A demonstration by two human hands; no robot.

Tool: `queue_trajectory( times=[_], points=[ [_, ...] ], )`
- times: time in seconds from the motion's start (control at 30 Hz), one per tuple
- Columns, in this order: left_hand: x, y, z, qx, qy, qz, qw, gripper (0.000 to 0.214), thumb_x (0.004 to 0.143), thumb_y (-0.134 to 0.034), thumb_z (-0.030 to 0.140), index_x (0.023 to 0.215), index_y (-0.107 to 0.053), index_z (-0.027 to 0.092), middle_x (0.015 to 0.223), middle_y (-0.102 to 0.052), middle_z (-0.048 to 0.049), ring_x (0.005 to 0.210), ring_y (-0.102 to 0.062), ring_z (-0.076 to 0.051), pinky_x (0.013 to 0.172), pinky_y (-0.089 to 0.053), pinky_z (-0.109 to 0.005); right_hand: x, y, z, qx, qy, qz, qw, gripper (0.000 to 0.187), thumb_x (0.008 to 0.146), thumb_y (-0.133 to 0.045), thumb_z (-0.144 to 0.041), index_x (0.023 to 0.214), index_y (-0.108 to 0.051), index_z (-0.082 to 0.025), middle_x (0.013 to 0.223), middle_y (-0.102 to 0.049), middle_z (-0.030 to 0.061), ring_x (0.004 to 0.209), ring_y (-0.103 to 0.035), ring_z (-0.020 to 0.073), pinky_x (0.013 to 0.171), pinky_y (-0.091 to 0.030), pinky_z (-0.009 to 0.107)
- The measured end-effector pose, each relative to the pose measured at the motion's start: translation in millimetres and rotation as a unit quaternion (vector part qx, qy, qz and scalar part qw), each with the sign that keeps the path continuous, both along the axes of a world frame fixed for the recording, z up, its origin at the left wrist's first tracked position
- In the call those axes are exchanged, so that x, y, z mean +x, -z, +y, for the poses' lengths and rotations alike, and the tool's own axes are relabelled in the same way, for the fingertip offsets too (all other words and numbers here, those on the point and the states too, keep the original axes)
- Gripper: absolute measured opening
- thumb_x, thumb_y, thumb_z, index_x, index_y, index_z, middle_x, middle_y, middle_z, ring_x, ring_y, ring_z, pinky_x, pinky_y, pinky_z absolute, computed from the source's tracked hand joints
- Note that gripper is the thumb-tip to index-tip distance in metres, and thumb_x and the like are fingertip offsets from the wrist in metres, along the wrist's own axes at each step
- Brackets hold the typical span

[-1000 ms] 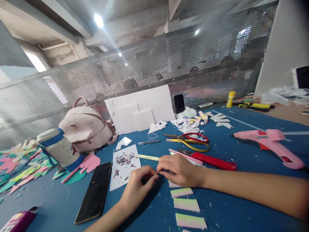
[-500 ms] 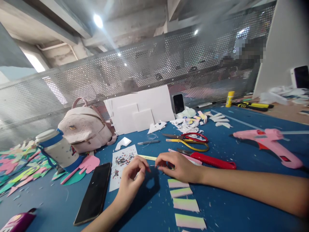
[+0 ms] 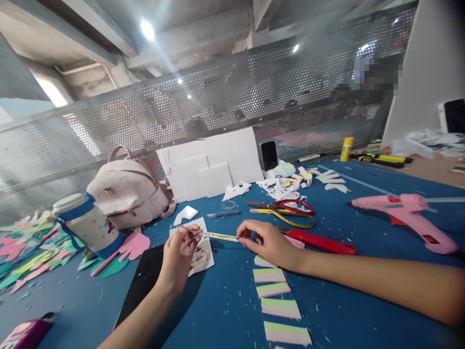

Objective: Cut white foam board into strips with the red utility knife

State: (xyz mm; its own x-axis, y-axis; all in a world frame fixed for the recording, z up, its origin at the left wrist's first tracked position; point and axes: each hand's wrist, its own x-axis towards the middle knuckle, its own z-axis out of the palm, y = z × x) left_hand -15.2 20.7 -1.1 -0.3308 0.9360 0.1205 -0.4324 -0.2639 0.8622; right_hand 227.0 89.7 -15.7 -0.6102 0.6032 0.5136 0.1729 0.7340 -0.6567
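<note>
My left hand (image 3: 178, 254) is closed in a pinch over the white sheet of paper (image 3: 209, 264), gripping one end of a thin thread (image 3: 218, 235) with small dark bits on it near those fingers. Opposite, my right hand (image 3: 267, 242) pinches the thread's other end, so it stretches between both hands. Small multicoloured beads (image 3: 199, 257) lie on the paper, partly hidden by my left hand. Behind the thread a pale yellow stick (image 3: 227, 238) lies on the blue table. Below my right hand runs a row of green-and-pink foam strips (image 3: 279, 308).
A black phone (image 3: 140, 281) lies under my left forearm. Scissors (image 3: 290, 213), a red cutter (image 3: 327, 242) and a pink glue gun (image 3: 403, 213) are to the right. A bottle (image 3: 87, 225), a backpack (image 3: 127, 194) and foam scraps (image 3: 32, 252) occupy the left.
My left hand has moved left and the hands are farther apart, the thread now pulled between them. The paper's near edge has shifted right. My right hand has barely moved.
</note>
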Motion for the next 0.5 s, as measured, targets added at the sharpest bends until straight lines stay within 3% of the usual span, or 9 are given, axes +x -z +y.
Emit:
queue_trajectory(
  times=[0.27, 0.5],
  points=[
    [-3.8, -3.6, 2.9, -0.009, -0.025, -0.016, 1.000, 0.026, 0.072, -0.079, 0.027, 0.061, -0.058, 0.016, 0.088, -0.071, -0.0048, 0.083, -0.067, -0.015, 0.075, -0.056, -0.021, 0.0, -1.3, 0.1, -0.034, 0.002, -0.006, 0.999, 0.011, 0.099, -0.054, -0.023, 0.102, -0.064, -0.020, 0.081, -0.068, 0.0002, 0.067, -0.057, 0.0127, 0.058, -0.037, 0.022],
    [-12.3, -9.7, 4.7, -0.001, -0.035, -0.005, 0.999, 0.028, 0.068, -0.079, 0.025, 0.057, -0.054, 0.016, 0.077, -0.067, -0.0020, 0.073, -0.064, -0.012, 0.070, -0.055, -0.020, -0.5, -0.5, -1.0, -0.042, -0.008, 0.023, 0.999, 0.011, 0.103, -0.047, -0.024, 0.110, -0.053, -0.020, 0.077, -0.065, -0.0009, 0.068, -0.059, 0.0136, 0.059, -0.039, 0.023]
  ],
)
